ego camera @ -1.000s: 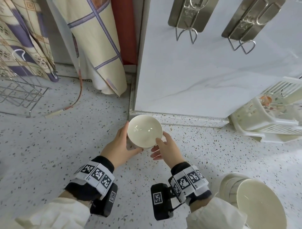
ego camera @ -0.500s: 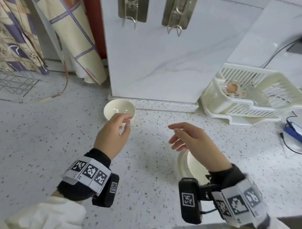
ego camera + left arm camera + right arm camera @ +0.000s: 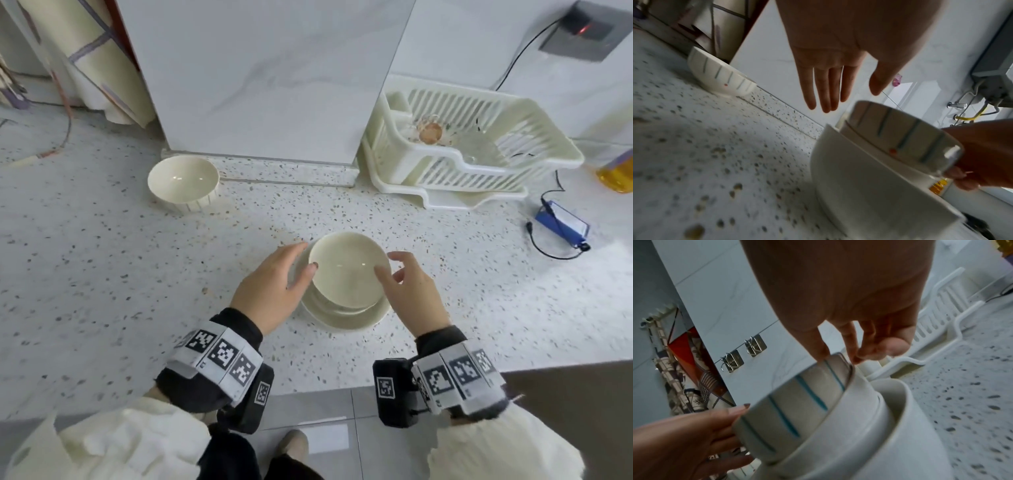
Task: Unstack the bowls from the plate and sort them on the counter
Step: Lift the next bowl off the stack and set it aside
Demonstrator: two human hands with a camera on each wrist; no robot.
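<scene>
Both hands have come back from the far corner to the stack nearest me. My left hand [image 3: 270,287] lies alongside the top cream striped ceramic bowl [image 3: 347,270], fingers nearly straight and thumb at its rim, gripping nothing yet; my right hand [image 3: 407,287] has its fingertips [image 3: 823,353] on the opposite rim, loosely curved — whether they pinch it I cannot tell. That bowl sits nested in plainer white bowls [image 3: 869,178] on the wide cream plate [image 3: 342,320], on the speckled stone counter [image 3: 102,274]. Farther off, the first striped bowl [image 3: 183,181], in my hands a second ago, now stands alone by the white marble panel [image 3: 260,78] — so one is sorted, and I judge the next lift is about to start.
</scene>
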